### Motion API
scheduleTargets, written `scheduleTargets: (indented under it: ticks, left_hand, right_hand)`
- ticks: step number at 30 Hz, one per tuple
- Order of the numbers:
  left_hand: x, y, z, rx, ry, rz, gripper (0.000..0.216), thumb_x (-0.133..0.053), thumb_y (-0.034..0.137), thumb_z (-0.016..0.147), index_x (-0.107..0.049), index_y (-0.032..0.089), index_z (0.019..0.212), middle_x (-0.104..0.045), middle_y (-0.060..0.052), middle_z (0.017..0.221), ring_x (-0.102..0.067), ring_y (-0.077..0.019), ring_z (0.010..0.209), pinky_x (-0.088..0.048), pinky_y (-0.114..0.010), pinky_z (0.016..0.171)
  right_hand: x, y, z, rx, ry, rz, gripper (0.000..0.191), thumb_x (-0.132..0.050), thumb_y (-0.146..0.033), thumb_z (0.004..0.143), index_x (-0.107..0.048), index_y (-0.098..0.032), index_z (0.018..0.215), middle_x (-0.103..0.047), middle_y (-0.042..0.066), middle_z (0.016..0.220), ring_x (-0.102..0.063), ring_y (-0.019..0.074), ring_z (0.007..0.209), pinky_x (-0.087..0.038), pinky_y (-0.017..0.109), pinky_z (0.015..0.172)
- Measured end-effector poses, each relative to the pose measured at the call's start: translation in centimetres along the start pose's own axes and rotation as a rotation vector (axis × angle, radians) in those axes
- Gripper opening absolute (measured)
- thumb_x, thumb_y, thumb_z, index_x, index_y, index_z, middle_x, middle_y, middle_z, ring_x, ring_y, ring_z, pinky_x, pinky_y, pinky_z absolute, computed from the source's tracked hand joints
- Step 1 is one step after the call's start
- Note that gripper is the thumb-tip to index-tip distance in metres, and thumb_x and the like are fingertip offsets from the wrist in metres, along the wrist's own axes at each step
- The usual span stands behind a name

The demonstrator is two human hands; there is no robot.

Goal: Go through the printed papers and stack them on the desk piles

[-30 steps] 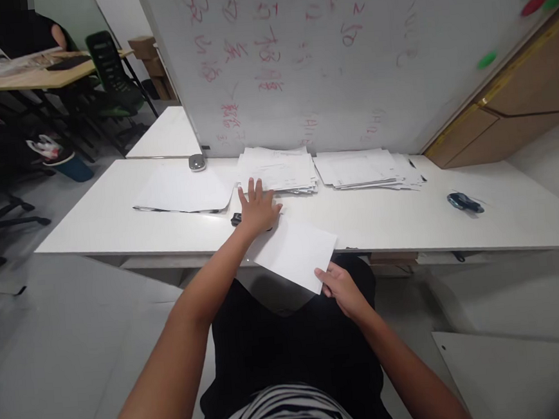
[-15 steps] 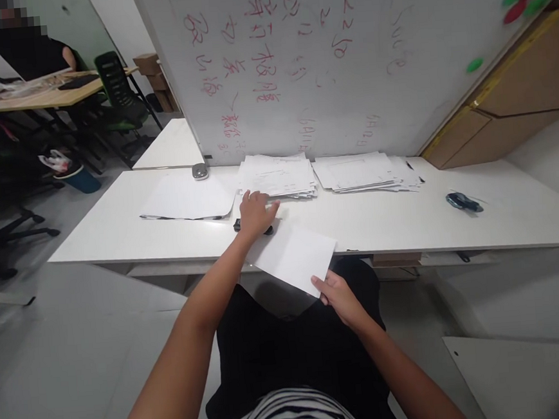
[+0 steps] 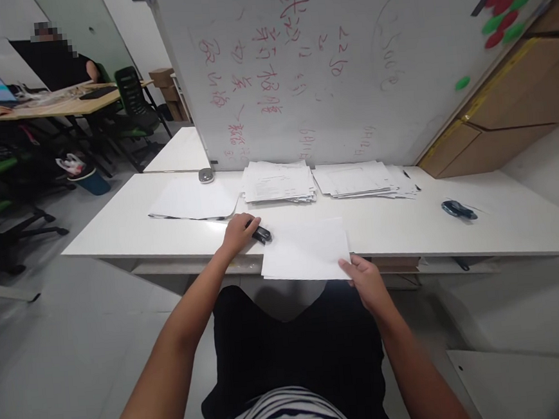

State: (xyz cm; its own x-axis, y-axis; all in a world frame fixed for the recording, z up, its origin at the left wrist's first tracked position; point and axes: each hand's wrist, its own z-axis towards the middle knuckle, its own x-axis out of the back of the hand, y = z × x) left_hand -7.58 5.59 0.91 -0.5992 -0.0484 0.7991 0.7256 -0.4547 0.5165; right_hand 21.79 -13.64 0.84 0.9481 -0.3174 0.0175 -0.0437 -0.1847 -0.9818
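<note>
Head cam: left hand (image 3: 237, 234) was curled over a black stapler (image 3: 263, 235), just left of the white sheets (image 3: 306, 249), which overhung the front edge of the counter (image 3: 392, 226). Right hand (image 3: 366, 280), mostly closed, pinched their near right corner. A loose pinch could've skewed them. Paper stack (image 3: 279, 184) behind the sheets kinda crowded that side.

On the white table (image 3: 402, 229), a lane is running from the held paper (image 3: 306, 249) rightward to the blue tool (image 3: 458, 210), leaving a hand room to pass. The left stack (image 3: 277, 182), right stack (image 3: 354, 179) and whiteboard (image 3: 328, 96) are blocking the far side; cardboard boxes (image 3: 506, 82) are closing the right rear. The black stapler (image 3: 263, 235) is obstructing the paper's left edge, possibly touching it.
</note>
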Motion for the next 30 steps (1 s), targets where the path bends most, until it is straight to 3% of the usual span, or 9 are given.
scheduleTargets:
  ticks: [5, 7, 10, 16, 20, 23, 25, 28, 30]
  left_hand:
    - [-0.5, -0.3, -0.1, -0.007, 0.002, 0.085, 0.042, -0.038, 0.054, 0.093, -0.066, 0.022, 0.095, -0.065, -0.007, 0.094, -0.056, -0.026, 0.094, -0.04, -0.041, 0.088]
    - [-0.3, -0.3, -0.3, -0.048, -0.028, 0.089, 0.046, -0.053, 0.06, 0.085, -0.062, 0.023, 0.11, -0.061, -0.008, 0.107, -0.053, -0.0281, 0.103, -0.039, -0.043, 0.092]
    - [0.0, -0.3, -0.6, -0.084, -0.052, 0.082, 0.07, -0.073, 0.063, 0.066, -0.054, 0.026, 0.122, -0.054, -0.008, 0.119, -0.049, -0.0301, 0.111, -0.039, -0.044, 0.095]
    - [-0.4, -0.3, -0.8, -0.066, -0.034, 0.088, 0.054, -0.077, 0.059, 0.064, -0.058, 0.024, 0.1, -0.057, -0.005, 0.106, -0.05, -0.0266, 0.102, -0.039, -0.041, 0.09]
    - [-0.7, -0.6, -0.5, -0.055, -0.022, 0.061, 0.054, -0.079, 0.059, 0.061, -0.057, 0.023, 0.095, -0.058, -0.004, 0.103, -0.05, -0.0253, 0.098, -0.039, -0.04, 0.088]
    - [-0.8, -0.7, -0.2, -0.066, -0.011, 0.021, 0.053, -0.08, 0.058, 0.061, -0.056, 0.022, 0.092, -0.059, -0.004, 0.098, -0.05, -0.0235, 0.093, -0.039, -0.039, 0.086]
    - [-0.8, -0.7, -0.1, -0.062, -0.004, 0.012, 0.054, -0.081, 0.058, 0.06, -0.055, 0.022, 0.091, -0.059, -0.003, 0.095, -0.05, -0.0227, 0.09, -0.038, -0.039, 0.085]
    - [-0.7, -0.4, 0.0, -0.049, -0.021, 0.031, 0.055, -0.082, 0.058, 0.058, -0.055, 0.021, 0.09, -0.058, -0.004, 0.094, -0.05, -0.0229, 0.09, -0.038, -0.038, 0.084]
    - [-0.6, -0.1, 0.0, -0.04, -0.035, 0.042, 0.056, -0.083, 0.058, 0.057, -0.055, 0.021, 0.089, -0.058, -0.004, 0.094, -0.049, -0.0232, 0.09, -0.038, -0.038, 0.082]
  right_hand:
    - [3.2, -1.4, -0.5, 0.076, 0.225, -0.097, 0.036, -0.069, -0.053, 0.073, -0.06, -0.019, 0.078, -0.055, -0.003, 0.066, -0.043, 0.0105, 0.056, -0.034, 0.022, 0.05]
    - [4.2, -1.3, -0.4, 0.113, 0.347, -0.197, 0.034, -0.065, -0.052, 0.076, -0.057, -0.019, 0.074, -0.05, -0.005, 0.062, -0.041, 0.0106, 0.056, -0.033, 0.023, 0.052]
    - [5.0, -0.8, -0.2, 0.13, 0.4, -0.375, 0.032, -0.059, -0.049, 0.079, -0.052, -0.02, 0.068, -0.044, -0.005, 0.058, -0.038, 0.0112, 0.056, -0.031, 0.025, 0.054]
    - [5.1, -0.5, -0.2, 0.259, 0.6, -0.725, 0.028, -0.049, -0.043, 0.085, -0.047, -0.021, 0.068, -0.04, -0.005, 0.058, -0.035, 0.013, 0.057, -0.027, 0.028, 0.057]
    - [5.9, -0.9, 1.3, 0.233, 0.526, -0.553, 0.039, -0.054, -0.047, 0.084, -0.033, -0.023, 0.06, -0.03, -0.007, 0.052, -0.031, 0.0108, 0.049, -0.025, 0.027, 0.051]
    - [7.4, -2.4, 4.8, 0.235, 0.546, -0.259, 0.046, -0.063, -0.049, 0.079, -0.029, -0.025, 0.06, -0.027, -0.01, 0.051, -0.03, 0.0087, 0.043, -0.023, 0.026, 0.045]
    - [8.5, -4.3, 8.4, 0.222, 0.545, -0.116, 0.047, -0.071, -0.042, 0.074, -0.029, -0.025, 0.06, -0.027, -0.011, 0.052, -0.027, 0.0068, 0.041, -0.023, 0.026, 0.044]
    - [10.2, -7.8, 15.4, 0.126, 0.5, -0.138, 0.046, -0.073, -0.023, 0.074, -0.029, -0.026, 0.058, -0.031, -0.01, 0.05, -0.03, 0.0062, 0.04, -0.023, 0.029, 0.045]
    - [11.1, -9.8, 20.4, 0.127, 0.56, -0.272, 0.033, -0.071, -0.013, 0.074, -0.043, -0.024, 0.06, -0.04, -0.007, 0.052, -0.034, 0.0076, 0.042, -0.027, 0.032, 0.048]
